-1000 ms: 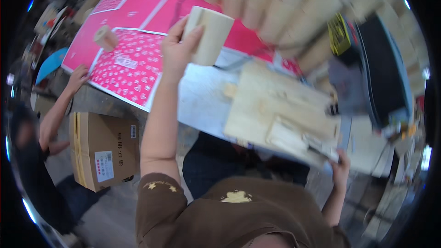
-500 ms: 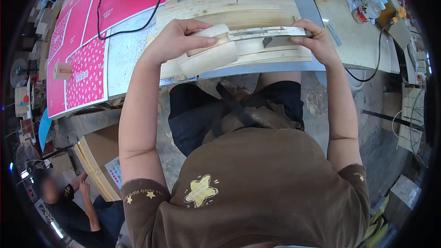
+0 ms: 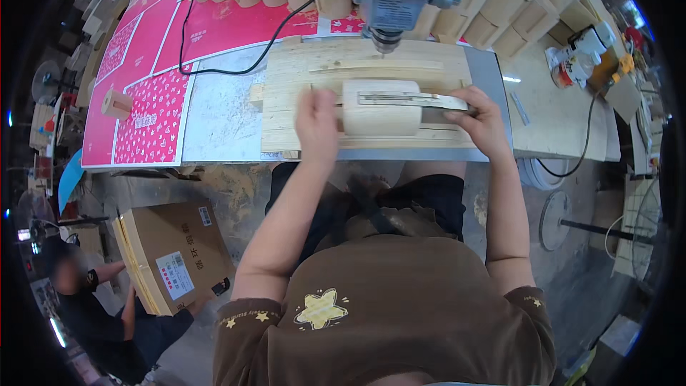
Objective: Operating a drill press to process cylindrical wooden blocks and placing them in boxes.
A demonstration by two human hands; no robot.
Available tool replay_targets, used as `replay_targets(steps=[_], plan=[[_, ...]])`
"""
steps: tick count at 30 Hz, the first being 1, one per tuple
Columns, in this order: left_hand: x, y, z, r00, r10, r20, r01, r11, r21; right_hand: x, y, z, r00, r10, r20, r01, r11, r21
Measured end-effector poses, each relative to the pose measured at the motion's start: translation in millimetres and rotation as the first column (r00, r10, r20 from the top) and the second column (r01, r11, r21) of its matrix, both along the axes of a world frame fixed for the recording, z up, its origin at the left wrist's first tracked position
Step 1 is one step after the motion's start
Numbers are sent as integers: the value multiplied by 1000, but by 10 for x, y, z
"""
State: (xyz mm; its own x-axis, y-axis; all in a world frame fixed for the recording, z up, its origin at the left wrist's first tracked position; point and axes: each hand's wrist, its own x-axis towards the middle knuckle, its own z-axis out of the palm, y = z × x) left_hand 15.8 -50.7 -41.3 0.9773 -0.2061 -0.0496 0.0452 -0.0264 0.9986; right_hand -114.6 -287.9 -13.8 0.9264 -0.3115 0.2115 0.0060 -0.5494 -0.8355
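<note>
A pale rounded wooden block (image 3: 380,107) lies on a plywood jig board (image 3: 307,75) under the chuck of a drill press (image 3: 399,0). My left hand (image 3: 316,123) presses against the block's left end, fingers curled around it. My right hand (image 3: 484,120) rests at the right end of a flat metal strip (image 3: 414,100) that lies across the top of the block. The drill bit hangs above the board, just behind the block.
Pink patterned sheets (image 3: 153,111) cover the bench to the left, with a small wooden piece (image 3: 116,104) on them. Stacked wooden blocks (image 3: 514,21) line the back. A power tool (image 3: 582,53) sits right. A cardboard box (image 3: 171,254) and another person (image 3: 86,307) are at lower left.
The view has swung from the pink sheets to the drill press. The wooden block I held up in my left hand now lies on the jig board with both hands at its ends.
</note>
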Motion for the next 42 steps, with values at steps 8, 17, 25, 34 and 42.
replay_targets(steps=[8, 17, 25, 34, 42], plan=[[47, -120, -192, 791, -223, 570, -63, 897, 438, 419, -161, -101, 985, -130, 116, 134, 991, -21], [467, 138, -260, 733, -426, 530, 51, 811, 582, 598, 54, 111, 998, -42, 37, 39, 996, 76], [468, 136, -269, 701, -434, 567, 32, 812, 583, 1358, 266, 1723, 187, -673, 715, 701, 602, 383], [463, 129, -279, 723, -429, 542, 35, 805, 592, 444, 427, 1580, 895, -205, 396, 416, 706, -574], [460, 119, -286, 726, -421, 543, 22, 804, 595, 499, 535, 294, 788, -105, 606, 315, 915, -250]])
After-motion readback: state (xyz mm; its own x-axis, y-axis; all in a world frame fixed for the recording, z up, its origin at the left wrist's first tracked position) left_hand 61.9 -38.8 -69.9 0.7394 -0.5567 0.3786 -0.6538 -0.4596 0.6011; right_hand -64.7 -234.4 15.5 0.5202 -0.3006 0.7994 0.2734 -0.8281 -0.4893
